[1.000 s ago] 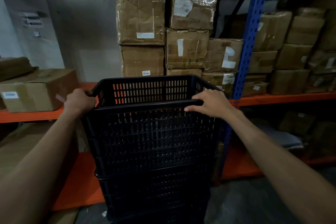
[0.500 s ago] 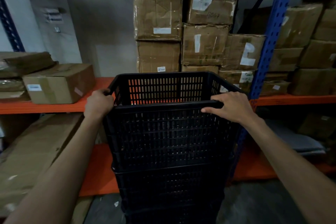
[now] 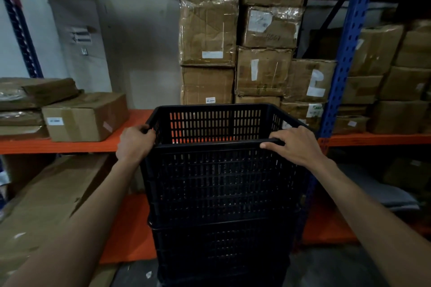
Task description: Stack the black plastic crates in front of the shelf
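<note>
Already the top black crate sits nested on the stack of black crates, which stands on the grey floor just in front of the orange shelf, beside the shelf's blue upright. At least two more crate rims show below the top one, so the stacking looks largely done; whether other crates wait elsewhere I cannot tell, since none shows outside the stack. What seems left is to settle the top crate square and let go.

The left hand is wrapped round the rim at the near left corner of the top crate, fingers curled over the edge. The right hand lies on the near right corner, fingers hooked over the rim and thumb stretched along the near edge (a lighter hold than the left, by the look of it).

Compared with half a second ago, both hands keep the same holds on the same corners and the stack stands as it did. Only the view differs: the cardboard boxes behind the top crate sit a little further right and lower in the picture.
</note>
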A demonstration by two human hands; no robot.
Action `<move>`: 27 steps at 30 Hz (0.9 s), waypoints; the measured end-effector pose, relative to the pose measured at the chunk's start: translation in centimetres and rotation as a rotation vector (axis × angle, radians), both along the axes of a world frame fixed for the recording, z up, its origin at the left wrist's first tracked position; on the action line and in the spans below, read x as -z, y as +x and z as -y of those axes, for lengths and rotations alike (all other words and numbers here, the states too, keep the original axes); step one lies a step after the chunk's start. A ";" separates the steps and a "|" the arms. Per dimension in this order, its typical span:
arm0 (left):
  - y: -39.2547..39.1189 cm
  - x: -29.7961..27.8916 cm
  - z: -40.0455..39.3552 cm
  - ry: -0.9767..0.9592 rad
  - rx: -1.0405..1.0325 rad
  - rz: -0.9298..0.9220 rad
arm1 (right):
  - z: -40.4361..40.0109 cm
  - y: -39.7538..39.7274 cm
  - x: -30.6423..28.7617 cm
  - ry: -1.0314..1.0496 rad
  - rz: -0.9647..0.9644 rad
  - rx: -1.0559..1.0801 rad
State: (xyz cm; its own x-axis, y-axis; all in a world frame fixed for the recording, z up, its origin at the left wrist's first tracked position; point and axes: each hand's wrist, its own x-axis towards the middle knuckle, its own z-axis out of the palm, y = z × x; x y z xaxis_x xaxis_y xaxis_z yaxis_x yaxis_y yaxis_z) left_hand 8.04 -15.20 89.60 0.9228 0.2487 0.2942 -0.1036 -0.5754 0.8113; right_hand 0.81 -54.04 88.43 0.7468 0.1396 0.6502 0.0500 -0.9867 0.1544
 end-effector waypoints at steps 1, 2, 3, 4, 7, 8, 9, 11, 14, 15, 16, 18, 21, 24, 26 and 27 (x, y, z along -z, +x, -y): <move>-0.2 0.5 -0.2 -0.009 0.043 0.046 | -0.1 0.0 0.2 0.012 -0.012 0.009; -0.4 0.9 -0.4 -0.015 0.083 0.092 | -0.2 -0.1 0.3 0.024 -0.019 0.028; -0.7 1.3 -0.6 -0.017 0.118 0.114 | -0.2 -0.1 0.4 0.029 -0.023 0.054; -0.7 1.8 -0.9 -0.018 0.145 0.118 | -0.3 -0.3 0.6 0.041 -0.027 0.084; -0.2 1.7 -1.5 0.016 0.196 0.043 | -0.5 -0.2 0.4 0.159 -0.154 0.141; 0.2 1.4 -1.4 0.033 0.204 0.026 | -0.6 0.1 -0.2 0.201 -0.225 0.163; 0.2 1.1 -1.4 0.047 0.207 0.003 | -0.6 0.3 -0.6 0.238 -0.299 0.201; 0.3 0.8 -1.1 0.046 0.194 -0.017 | -0.2 0.7 -1.3 0.308 -0.348 0.306; 0.3 0.9 -0.9 0.024 0.193 -0.017 | 0.7 0.9 -1.4 0.364 -0.342 0.443; 0.4 0.8 -0.9 0.027 0.194 -0.020 | 0.8 1.1 -1.4 0.358 -0.345 0.464; 0.7 0.8 -0.9 0.022 0.192 -0.019 | 0.8 1.3 -1.4 0.347 -0.344 0.481; 0.9 0.9 -0.9 0.019 0.182 -0.023 | 0.8 1.7 -1.3 0.330 -0.314 0.505; 1.0 0.9 -0.9 0.030 0.171 -0.019 | 0.7 1.8 -1.2 0.318 -0.304 0.510; 1.2 1.1 -0.8 0.046 0.173 -0.009 | 0.5 1.7 -1.1 0.349 -0.316 0.480; 0.5 0.7 -0.8 0.044 0.137 0.004 | -0.1 1.0 -1.4 0.401 -0.238 0.418; 0.0 0.4 -0.6 0.062 0.111 0.009 | -0.4 0.4 -1.5 0.409 -0.180 0.391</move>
State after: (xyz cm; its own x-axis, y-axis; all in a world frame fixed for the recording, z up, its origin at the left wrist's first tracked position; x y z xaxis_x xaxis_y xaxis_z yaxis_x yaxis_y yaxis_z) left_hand 8.01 -14.56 89.17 0.9410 0.1259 0.3140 -0.1765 -0.6093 0.7731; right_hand 1.17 -53.63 89.89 0.7960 -0.4036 0.4510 -0.3391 -0.9147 -0.2199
